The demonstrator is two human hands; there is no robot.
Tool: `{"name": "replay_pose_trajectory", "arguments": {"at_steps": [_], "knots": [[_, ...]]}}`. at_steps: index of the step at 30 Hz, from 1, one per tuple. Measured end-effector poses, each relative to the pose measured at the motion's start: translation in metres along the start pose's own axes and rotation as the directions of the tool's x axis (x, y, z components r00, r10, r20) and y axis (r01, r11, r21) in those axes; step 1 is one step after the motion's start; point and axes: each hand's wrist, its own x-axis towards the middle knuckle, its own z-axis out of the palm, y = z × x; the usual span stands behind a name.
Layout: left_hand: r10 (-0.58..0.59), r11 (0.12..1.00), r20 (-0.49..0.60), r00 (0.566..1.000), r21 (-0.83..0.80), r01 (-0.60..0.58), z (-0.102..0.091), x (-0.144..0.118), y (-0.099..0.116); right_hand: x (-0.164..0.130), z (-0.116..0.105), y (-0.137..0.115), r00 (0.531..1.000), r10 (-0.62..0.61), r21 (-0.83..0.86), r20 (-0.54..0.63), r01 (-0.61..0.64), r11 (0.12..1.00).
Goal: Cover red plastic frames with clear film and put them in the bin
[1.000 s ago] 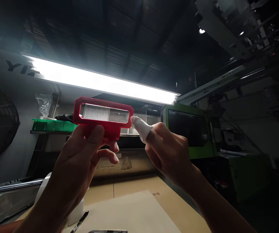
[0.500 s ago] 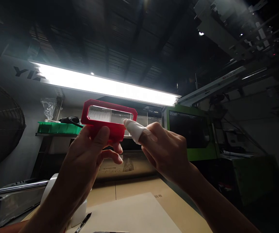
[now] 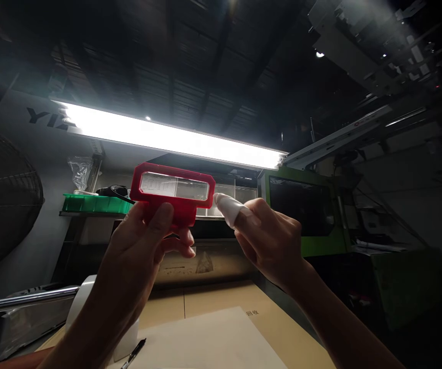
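Observation:
Held up below the lamp, a red plastic frame point(image 3: 174, 201) with a clear window and a block-like lower part is gripped by my left hand point(image 3: 144, 238). The thumb presses on its lower front, while other fingers curl behind and below. My right hand point(image 3: 269, 225) is just right of the frame, holding nothing that I can see. Its index finger points at the frame's right edge inside a white finger covering point(image 3: 228, 207), with a small gap visible between them. The other right fingers are bent and partly hidden.
A bright tube lamp point(image 3: 174, 141) spans the space above. Brown cardboard point(image 3: 221, 294) below carries a pale sheet point(image 3: 213, 341) and a pen point(image 3: 134, 353). A white roll point(image 3: 84, 297) sits at left. Behind are a green bin point(image 3: 96, 204), a fan point(image 3: 5, 200) and a green machine point(image 3: 301, 205).
My right hand has shifted right, taking the covered fingertip off the frame's lower right corner. The red frame has tilted slightly and dropped a little in my left hand's grip.

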Motion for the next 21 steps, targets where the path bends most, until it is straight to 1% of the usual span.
{"name": "replay_pose_trajectory", "arguments": {"at_steps": [3, 7, 10, 12, 15, 17, 19, 21], "knots": [[0.018, 1.000, 0.002, 1.000, -0.010, -0.018, 0.001, -0.002, 0.001, 0.003, 0.000, -0.004, 1.000, -0.006, -0.005, -0.002, 0.006, 1.000], [0.022, 1.000, 0.029, 0.999, -0.004, -0.022, 0.000, -0.003, 0.000, 0.011, 0.002, -0.011, 0.999, -0.049, -0.043, 0.007, 0.049, 0.998], [0.023, 1.000, 0.052, 0.998, 0.019, -0.024, -0.001, -0.003, 0.000, 0.013, 0.005, -0.009, 0.997, -0.072, -0.063, 0.011, 0.072, 0.995], [0.016, 0.999, 0.061, 0.998, 0.030, -0.018, -0.002, -0.002, 0.000, 0.012, 0.007, -0.004, 0.999, -0.043, -0.065, 0.002, 0.043, 0.997], [0.005, 0.999, 0.057, 0.998, 0.037, -0.007, -0.002, -0.002, 0.000, 0.008, 0.008, 0.004, 0.998, 0.051, -0.069, -0.033, -0.053, 0.996], [0.003, 1.000, 0.039, 0.999, 0.027, -0.004, -0.003, -0.002, 0.000, 0.006, 0.008, 0.006, 0.994, 0.093, -0.054, -0.049, -0.095, 0.994], [-0.001, 1.000, 0.004, 1.000, 0.018, 0.001, -0.003, -0.002, 0.000, 0.006, 0.007, 0.004, 0.995, 0.093, -0.026, -0.047, -0.094, 0.995], [-0.002, 1.000, -0.019, 1.000, 0.012, 0.002, -0.004, -0.003, 0.000, 0.008, 0.006, 0.000, 0.997, 0.061, -0.004, -0.038, -0.061, 0.998]]}}
